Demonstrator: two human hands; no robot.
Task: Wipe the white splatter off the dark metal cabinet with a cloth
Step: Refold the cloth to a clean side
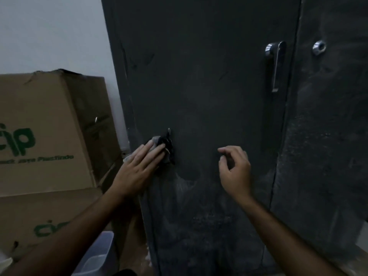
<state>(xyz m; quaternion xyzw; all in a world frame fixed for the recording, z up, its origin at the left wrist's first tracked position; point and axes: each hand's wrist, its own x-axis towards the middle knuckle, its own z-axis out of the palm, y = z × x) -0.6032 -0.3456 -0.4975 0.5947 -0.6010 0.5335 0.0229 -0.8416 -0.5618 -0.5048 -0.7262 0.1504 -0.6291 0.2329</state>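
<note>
The dark metal cabinet (209, 86) fills the middle and right of the view. My left hand (137, 168) lies flat with straight fingers, pressing a grey and black cloth (161, 143) against the cabinet's left door near its left edge. Faint white splatter (185, 186) smears the door below the cloth and further down. My right hand (235, 168) hovers close to the same door, to the right of the cloth, fingers loosely curled and holding nothing.
A chrome handle (275, 64) and a round lock (319, 46) sit high on the right. Brown cardboard boxes (45, 136) with green print stand stacked at the left against a white wall. A translucent plastic bin (95, 253) stands on the floor below them.
</note>
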